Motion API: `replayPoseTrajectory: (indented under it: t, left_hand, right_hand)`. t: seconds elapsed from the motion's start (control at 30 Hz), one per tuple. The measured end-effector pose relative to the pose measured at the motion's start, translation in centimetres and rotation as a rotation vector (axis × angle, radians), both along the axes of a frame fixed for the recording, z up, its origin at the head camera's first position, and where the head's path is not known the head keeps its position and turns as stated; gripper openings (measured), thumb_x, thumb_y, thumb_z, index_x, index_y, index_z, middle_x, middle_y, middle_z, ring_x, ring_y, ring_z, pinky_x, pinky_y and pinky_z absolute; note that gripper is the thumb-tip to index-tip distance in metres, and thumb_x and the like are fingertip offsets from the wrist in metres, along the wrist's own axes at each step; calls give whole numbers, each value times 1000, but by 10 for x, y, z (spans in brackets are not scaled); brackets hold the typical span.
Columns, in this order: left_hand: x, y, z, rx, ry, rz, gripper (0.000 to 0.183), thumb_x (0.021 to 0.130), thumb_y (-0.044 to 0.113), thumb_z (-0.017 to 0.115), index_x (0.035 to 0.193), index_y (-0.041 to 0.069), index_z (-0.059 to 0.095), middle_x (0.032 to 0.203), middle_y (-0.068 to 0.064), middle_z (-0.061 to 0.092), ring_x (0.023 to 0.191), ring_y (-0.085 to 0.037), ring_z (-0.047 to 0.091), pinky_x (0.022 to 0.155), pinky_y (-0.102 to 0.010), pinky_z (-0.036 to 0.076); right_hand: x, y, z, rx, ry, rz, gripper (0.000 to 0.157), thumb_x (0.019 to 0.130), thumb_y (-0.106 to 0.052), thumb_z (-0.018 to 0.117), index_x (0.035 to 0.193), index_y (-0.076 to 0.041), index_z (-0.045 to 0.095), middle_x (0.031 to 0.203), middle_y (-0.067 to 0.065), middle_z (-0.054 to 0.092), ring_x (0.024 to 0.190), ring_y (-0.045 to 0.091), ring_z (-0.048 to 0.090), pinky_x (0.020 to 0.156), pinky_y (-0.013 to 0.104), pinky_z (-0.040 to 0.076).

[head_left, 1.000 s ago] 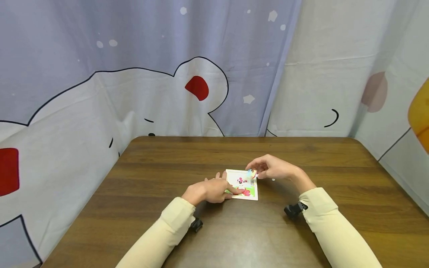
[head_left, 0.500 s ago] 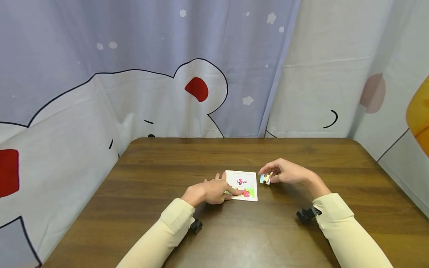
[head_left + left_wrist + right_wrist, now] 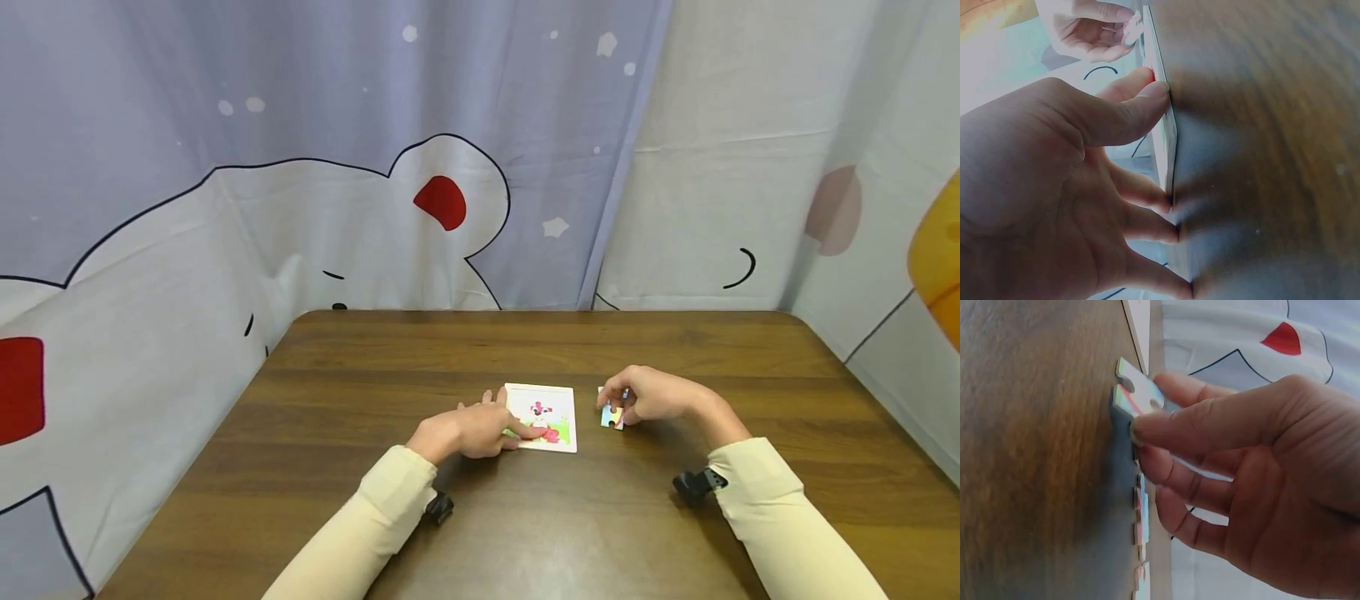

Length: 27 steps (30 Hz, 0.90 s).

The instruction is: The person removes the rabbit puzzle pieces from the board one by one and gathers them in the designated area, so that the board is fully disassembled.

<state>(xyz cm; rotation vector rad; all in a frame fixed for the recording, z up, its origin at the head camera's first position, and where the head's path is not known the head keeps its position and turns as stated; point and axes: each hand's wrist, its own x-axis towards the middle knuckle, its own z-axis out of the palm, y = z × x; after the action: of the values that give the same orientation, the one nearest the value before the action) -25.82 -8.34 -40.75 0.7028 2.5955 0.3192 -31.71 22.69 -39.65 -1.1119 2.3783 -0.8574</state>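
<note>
A small square jigsaw puzzle board (image 3: 561, 408) with a pale frame and a pink cartoon figure on green lies on the table. My left hand (image 3: 477, 425) rests across its left side, index finger (image 3: 531, 430) stretched over the picture. In the left wrist view its thumb (image 3: 1147, 103) touches the board's edge and the other fingers spread down to the tabletop. Right of the board, my right hand (image 3: 654, 393) pinches a puzzle piece (image 3: 612, 418) between thumb and fingers. The right wrist view shows this piece (image 3: 1138, 390) tilted close over the wood.
More puzzle pieces (image 3: 1141, 512) lie on the table beyond the right hand in the right wrist view. The brown wooden table (image 3: 360, 358) reaches back to a printed curtain (image 3: 337, 225). A black wrist device (image 3: 697, 485) sits at the right cuff.
My right hand has carried the puzzle piece from the board's upper right corner to the right and slightly nearer. The left hand stays in place on the board.
</note>
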Motion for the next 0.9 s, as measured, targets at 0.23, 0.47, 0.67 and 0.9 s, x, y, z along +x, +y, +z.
replayPoseTrajectory:
  t: [0.23,0.47,0.67,0.9]
  left_hand:
    - [1,-1,1,4,3,-6,48,102,23,59,141,50,52,161,-30,7,147,-47,16,105,-74,25]
    - [1,-2,1,4,0,0,48,102,23,58,142,49,51,162,-29,6,147,-46,15,105,-74,24]
    - [0,-1,1,1,8,-7,48,103,23,58,142,49,51,161,-31,7,147,-47,16,104,-74,26]
    - [1,-1,0,3,2,-6,48,103,23,57,143,50,50,161,-30,6,147,-47,15,105,-74,24]
  right_hand:
    - [5,-7,3,83,42,-65,32,68,10,76,97,-4,73,80,5,60,71,15,55,60,24,47]
    - [8,-14,6,186,124,-121,36,62,6,78,95,-9,75,85,1,64,81,18,56,67,28,48]
    - [10,-17,7,221,139,-146,38,62,7,77,97,-9,77,83,2,62,78,15,53,66,28,47]
    - [11,-17,6,200,135,-146,35,65,7,78,97,-7,78,75,1,59,69,11,51,61,26,45]
